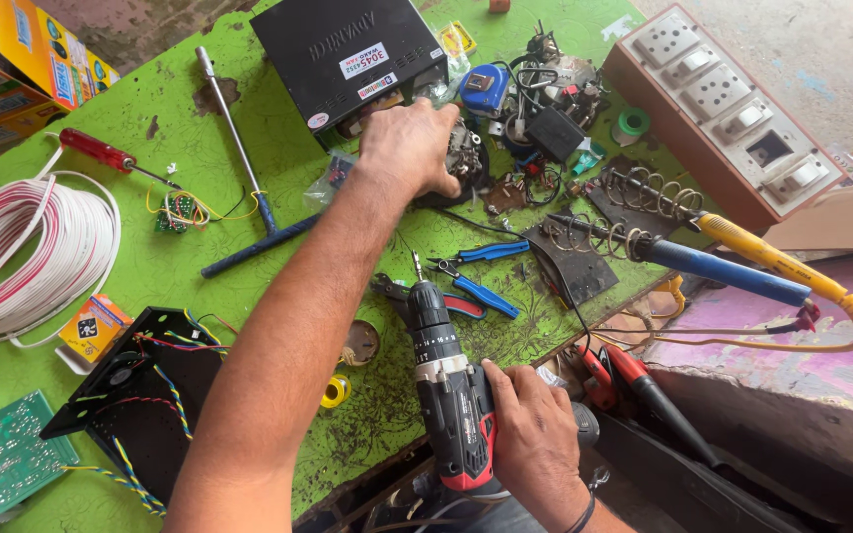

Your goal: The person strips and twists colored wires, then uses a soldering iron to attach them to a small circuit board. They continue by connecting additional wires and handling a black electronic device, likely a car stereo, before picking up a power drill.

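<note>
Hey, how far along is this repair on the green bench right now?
Done: a black panel with a fan and coloured wires lies detached, beside a loose circuit board. In hand: the right hand grips a cordless drill; the left hand reaches a small part beside the black metal case. Left: the case sits apart from its panel.

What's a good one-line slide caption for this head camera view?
Right hand grips a red-and-black cordless drill while left hand reaches beside a black metal box on a cluttered green workbench.
</note>
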